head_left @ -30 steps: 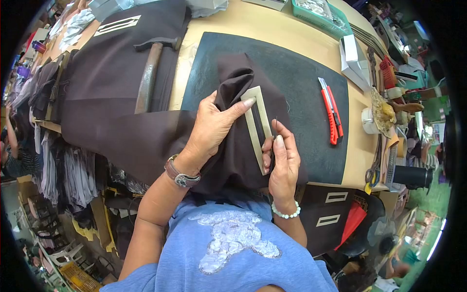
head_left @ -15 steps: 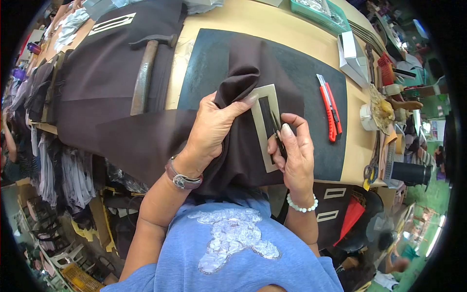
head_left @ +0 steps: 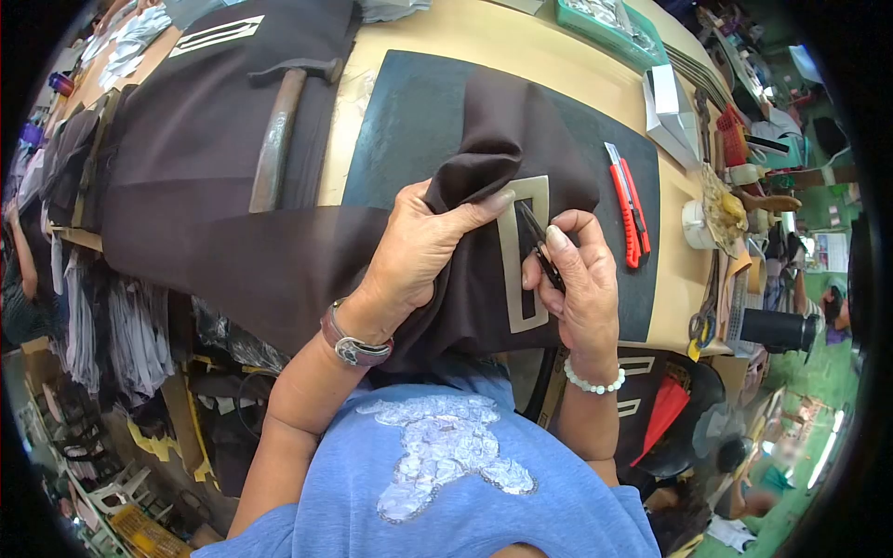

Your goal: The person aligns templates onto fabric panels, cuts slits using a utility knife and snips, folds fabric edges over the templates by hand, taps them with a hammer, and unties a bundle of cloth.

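Head camera, one wide view looking forward and steeply down from above the wearer

The blue shirt [head_left: 326, 484] lies close below at bottom centre, the left hand [head_left: 414, 246] and right hand [head_left: 581, 279] near mid-frame at arm's reach, the table [head_left: 456, 30] stretching beyond to the top; the rounded lens bends the edges, green floor [head_left: 828, 377] farther off at right

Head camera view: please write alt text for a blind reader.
A left hand grips dark cloth bearing a pale rectangular frame; a right hand holds a black pointed tool at its opening. A red cutter and hammer lie nearby.
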The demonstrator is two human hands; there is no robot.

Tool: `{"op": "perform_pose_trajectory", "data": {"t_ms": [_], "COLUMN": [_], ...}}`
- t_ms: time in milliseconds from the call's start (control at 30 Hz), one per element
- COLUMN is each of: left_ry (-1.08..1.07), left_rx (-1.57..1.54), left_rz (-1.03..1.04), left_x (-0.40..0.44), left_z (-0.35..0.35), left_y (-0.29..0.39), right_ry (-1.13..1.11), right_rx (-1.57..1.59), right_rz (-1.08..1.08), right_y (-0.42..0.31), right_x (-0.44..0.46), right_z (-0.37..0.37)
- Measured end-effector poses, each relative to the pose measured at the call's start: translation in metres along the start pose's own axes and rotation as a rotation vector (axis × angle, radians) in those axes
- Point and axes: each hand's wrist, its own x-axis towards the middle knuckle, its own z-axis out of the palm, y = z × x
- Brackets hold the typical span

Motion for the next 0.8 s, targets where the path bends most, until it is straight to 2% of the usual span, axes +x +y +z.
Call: {"op": "perform_pose_trajectory", "data": {"t_ms": [500, 600, 700, 800], "left_ry": [0.032, 0.071, 0.124, 0.181], "left_rx": [0.024, 0.026, -0.003, 0.003], "left_rz": [-0.009, 0.01, 0.069, 0.126], "left_x": [-0.004, -0.002, -0.004, -0.004], "left_z": [0.004, 0.003, 0.008, 0.013], "left_y": [-0.001, -0.012, -0.022, -0.03], "right_ry": [0.033, 0.108, 0.198, 0.248], "right_rx": [-0.039, -0.223, -0.279, -0.106], "right_rz": [-0.017, -0.113, -0.058, -0.022], "right_y": [0.009, 0.012, 0.014, 0.028], "right_x": [0.002, -0.002, -0.017, -0.033], "right_z": [0.001, 0.006, 0.008, 0.016]}}
